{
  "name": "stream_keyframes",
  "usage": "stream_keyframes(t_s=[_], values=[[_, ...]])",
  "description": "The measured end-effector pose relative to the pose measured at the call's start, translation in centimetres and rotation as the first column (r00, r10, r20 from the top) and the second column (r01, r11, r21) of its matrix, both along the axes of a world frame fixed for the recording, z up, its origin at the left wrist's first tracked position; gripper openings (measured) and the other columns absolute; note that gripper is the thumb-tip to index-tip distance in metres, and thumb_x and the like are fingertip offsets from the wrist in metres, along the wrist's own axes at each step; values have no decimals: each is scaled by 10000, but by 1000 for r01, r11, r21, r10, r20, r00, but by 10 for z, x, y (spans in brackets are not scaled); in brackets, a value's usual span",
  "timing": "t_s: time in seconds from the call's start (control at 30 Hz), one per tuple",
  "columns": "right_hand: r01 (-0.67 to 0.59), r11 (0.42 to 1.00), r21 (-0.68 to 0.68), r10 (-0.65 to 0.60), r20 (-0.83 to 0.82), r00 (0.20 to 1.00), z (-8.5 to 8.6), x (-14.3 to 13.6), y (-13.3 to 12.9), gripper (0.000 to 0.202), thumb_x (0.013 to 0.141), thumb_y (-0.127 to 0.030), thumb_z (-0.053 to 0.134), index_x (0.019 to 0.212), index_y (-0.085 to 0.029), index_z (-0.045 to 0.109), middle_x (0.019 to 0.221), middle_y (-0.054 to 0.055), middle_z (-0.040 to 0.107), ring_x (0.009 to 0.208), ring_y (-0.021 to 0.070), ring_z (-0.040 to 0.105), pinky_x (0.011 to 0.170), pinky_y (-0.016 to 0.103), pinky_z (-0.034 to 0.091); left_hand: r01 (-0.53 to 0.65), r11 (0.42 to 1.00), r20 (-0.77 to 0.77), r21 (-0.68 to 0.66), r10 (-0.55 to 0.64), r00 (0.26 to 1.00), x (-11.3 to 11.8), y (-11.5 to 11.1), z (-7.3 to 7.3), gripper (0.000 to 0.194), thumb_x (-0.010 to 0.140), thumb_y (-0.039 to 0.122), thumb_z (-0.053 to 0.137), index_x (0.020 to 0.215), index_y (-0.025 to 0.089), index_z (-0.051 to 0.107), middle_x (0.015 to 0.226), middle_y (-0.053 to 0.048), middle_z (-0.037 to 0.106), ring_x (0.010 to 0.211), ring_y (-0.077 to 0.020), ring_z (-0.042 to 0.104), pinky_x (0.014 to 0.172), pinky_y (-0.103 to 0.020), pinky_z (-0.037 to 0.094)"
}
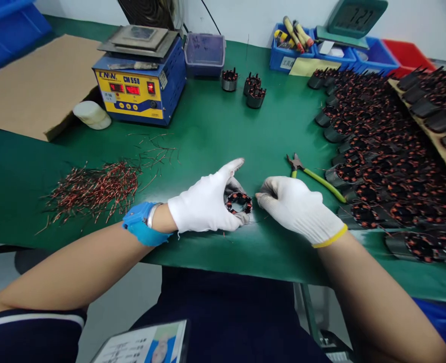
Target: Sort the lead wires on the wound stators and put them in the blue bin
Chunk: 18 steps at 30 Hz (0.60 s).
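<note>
My left hand (211, 201), in a white glove, curls around a motor stator (239, 203) wound with copper wire, its thumb raised off the rim. The stator's round opening faces up toward me, low over the bench. Just right of it, my right hand (293, 204) is closed in a pinch, in a white glove with a yellow cuff. Whatever its fingertips grip, if anything, is too small to make out. A thin wire shows faintly between stator and right hand. Beyond the right hand lie wire cutters (316, 177) with yellow-green handles, jaws pointing away.
Cut copper wire pieces (98, 191) lie heaped at left. A blue and yellow soldering controller (135, 88) stands behind them. Many stators (370, 151) crowd the right side; a few stators (256, 97) stand at the back. Tool bins (287, 58) line the wall.
</note>
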State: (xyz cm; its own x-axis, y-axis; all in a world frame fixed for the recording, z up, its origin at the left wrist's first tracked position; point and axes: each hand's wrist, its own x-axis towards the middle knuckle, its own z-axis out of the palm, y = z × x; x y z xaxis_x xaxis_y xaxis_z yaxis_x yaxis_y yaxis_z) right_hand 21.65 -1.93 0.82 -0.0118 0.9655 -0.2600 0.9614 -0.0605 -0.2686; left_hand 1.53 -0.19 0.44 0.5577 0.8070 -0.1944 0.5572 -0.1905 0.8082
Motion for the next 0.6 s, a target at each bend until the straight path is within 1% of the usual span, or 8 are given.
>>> stream_keyframes(t_s=[0.07, 0.17, 0.23, 0.3, 0.37, 0.43, 0.5, 0.6], values=[[2, 987, 159, -24, 139, 990, 7, 4, -6, 267, 868, -373, 450, 884, -214, 664, 916, 76, 683, 739, 235, 630, 620, 326, 415, -4, 999, -25, 45, 5, 1000, -3, 2, -2, 1037, 629, 421, 728, 1503, 190, 222, 1168, -51, 666, 900, -190, 668, 828, -310, 530], [-54, 931, 361, 41, 42, 998, 15, 6, -19, 438, 837, -485, 524, 1165, -204, 600, 1152, 107, 639, 802, 232, 647, 666, 339, 467, 13, 996, -81, 88, -6, 997, -9, 6, -4, 1028, 620, 494, 745, 1491, 228, 269, 1189, -53, 661, 891, -206, 673, 825, -332, 529], [-190, 924, 333, 214, -38, 976, 15, 1, -27, 765, 730, -572, 637, 1382, -228, 432, 1277, 104, 591, 850, 242, 656, 668, 334, 479, 55, 994, -125, 95, -43, 991, -12, 8, -4, 1043, 602, 493, 761, 1492, 251, 274, 1192, -51, 663, 902, -220, 677, 811, -338, 531], [-307, 924, 226, 316, -3, 949, 12, -6, -31, 875, 709, -562, 660, 1456, -250, 326, 1305, 102, 587, 873, 265, 662, 624, 326, 456, 97, 989, -150, 110, -80, 985, -14, 10, -4, 1030, 605, 464, 763, 1492, 261, 280, 1183, -49, 668, 938, -234, 677, 809, -337, 530], [-324, 940, 112, 320, 51, 946, 6, -12, -30, 630, 806, -479, 572, 1386, -278, 430, 1190, 71, 660, 853, 262, 665, 573, 300, 396, 120, 985, -147, 124, -101, 984, -15, 12, -5, 1017, 614, 444, 762, 1492, 256, 284, 1168, -49, 677, 952, -236, 677, 809, -331, 529], [-310, 951, 12, 309, 25, 951, 3, -12, -26, 343, 881, -390, 465, 1187, -300, 592, 991, 23, 713, 800, 230, 659, 544, 276, 330, 131, 983, -134, 127, -113, 984, -15, 12, -7, 1015, 614, 434, 768, 1490, 253, 287, 1157, -47, 682, 928, -228, 683, 794, -321, 531], [-308, 949, -67, 304, -59, 951, 2, -8, -20, 255, 899, -371, 434, 1007, -306, 655, 867, -11, 708, 750, 196, 639, 538, 262, 294, 138, 983, -127, 124, -122, 984, -15, 13, -10, 1016, 612, 429, 776, 1488, 262, 287, 1152, -40, 684, 909, -219, 686, 781, -313, 535], [-299, 944, -143, 265, -212, 940, 3, 0, -14, 224, 878, -426, 486, 937, -306, 666, 792, -40, 684, 679, 148, 594, 544, 246, 290, 146, 982, -119, 120, -131, 984, -17, 14, -12, 1009, 616, 428, 781, 1485, 278, 290, 1153, -31, 683, 918, -213, 687, 788, -311, 540]])
